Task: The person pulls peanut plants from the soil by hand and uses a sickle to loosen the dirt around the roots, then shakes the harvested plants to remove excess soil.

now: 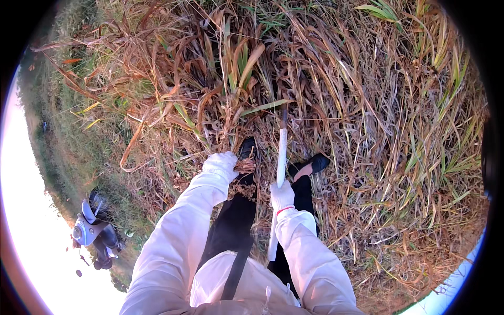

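Observation:
My left hand [221,165], in a white knit glove, grips a bunch of dry grass stalks [245,165] in front of my left leg. The cut-looking brown ends stick out on the glove's right side. My right hand [282,195], gloved alike, is closed around the white handle [282,157] of a long-handled tool. A dark metal socket [284,116] tops that handle and points away from me into the grass. The tool's head cannot be told apart from the leaves there. Tall half-dry grass [232,78] stands and leans just beyond both hands.
Flattened dry grass [378,165] covers the ground to the right. My black shoes [318,162] stand among the stalks, the left one partly hidden. A parked motor scooter [92,232] is at the far left, near green growth [75,130]. Bare soil [378,293] shows at lower right.

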{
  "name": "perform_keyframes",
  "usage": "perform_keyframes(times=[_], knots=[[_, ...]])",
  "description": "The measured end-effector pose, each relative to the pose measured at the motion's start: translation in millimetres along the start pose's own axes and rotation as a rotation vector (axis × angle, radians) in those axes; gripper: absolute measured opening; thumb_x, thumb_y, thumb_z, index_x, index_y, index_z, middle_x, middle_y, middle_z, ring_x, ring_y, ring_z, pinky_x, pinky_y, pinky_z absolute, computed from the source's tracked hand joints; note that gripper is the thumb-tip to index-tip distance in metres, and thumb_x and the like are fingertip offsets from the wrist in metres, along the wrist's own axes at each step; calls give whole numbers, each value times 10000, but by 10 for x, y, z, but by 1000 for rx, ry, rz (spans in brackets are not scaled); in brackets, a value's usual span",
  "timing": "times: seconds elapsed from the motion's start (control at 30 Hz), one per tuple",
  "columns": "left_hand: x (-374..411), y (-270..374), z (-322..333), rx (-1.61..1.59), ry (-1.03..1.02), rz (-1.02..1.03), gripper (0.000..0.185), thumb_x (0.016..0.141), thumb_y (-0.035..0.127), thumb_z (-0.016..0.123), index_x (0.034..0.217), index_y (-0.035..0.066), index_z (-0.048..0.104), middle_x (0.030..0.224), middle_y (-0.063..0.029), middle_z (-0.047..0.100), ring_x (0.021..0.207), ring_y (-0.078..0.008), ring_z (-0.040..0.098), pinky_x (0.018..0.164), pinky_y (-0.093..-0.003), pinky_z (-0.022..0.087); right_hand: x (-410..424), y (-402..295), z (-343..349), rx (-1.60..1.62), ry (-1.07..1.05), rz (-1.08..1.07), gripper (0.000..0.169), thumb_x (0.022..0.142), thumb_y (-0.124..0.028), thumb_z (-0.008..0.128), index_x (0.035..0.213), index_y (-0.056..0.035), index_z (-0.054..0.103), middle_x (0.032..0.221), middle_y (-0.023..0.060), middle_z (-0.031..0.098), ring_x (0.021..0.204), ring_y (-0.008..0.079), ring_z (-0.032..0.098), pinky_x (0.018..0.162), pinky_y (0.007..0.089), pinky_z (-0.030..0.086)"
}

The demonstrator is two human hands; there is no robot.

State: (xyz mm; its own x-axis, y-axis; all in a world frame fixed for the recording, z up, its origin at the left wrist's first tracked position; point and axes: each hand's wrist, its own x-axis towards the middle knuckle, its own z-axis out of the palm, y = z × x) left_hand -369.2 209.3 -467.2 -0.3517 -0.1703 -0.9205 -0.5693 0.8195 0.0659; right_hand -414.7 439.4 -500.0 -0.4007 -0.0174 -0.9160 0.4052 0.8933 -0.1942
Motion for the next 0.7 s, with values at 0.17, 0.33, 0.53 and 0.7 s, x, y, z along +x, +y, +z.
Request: perform_keyframes(times=[0.17, 0.33, 0.53, 0.7], knots=[[238, 43, 196, 23, -22, 14, 390, 792, 287, 715, 1103, 68, 627, 1091, -116, 650, 1002, -305, 669, 856, -405, 548, -33, 263, -174, 436, -195, 152, 209, 895, -223, 633, 918, -27, 562, 589, 63, 572, 403, 162, 550, 398, 318, 455], [333, 275, 254, -47, -110, 63, 469, 799, 264, 691, 1238, 143, 581, 1222, -92, 611, 1095, -296, 627, 927, -400, 514, 96, 405, -150, 280, -161, 74, 151, 910, -179, 615, 950, -51, 547, 569, 19, 515, 405, 137, 504, 378, 295, 420], [342, 393, 364, -104, -165, 50, 539, 820, 208, 668, 1333, 228, 504, 1287, -82, 575, 1131, -289, 607, 962, -402, 497, 402, 470, -21, 26, -20, -175, 256, 882, -224, 624, 1068, -55, 581, 672, 100, 581, 556, 229, 572, 492, 357, 456], [391, 318, 491, -74, -72, 84, 473, 796, 199, 693, 1247, 209, 552, 1252, -73, 583, 1109, -284, 615, 926, -398, 513, 314, 582, -257, -94, -144, 45, 349, 829, -340, 654, 990, -36, 598, 841, 208, 681, 826, 402, 662, 736, 460, 521]])
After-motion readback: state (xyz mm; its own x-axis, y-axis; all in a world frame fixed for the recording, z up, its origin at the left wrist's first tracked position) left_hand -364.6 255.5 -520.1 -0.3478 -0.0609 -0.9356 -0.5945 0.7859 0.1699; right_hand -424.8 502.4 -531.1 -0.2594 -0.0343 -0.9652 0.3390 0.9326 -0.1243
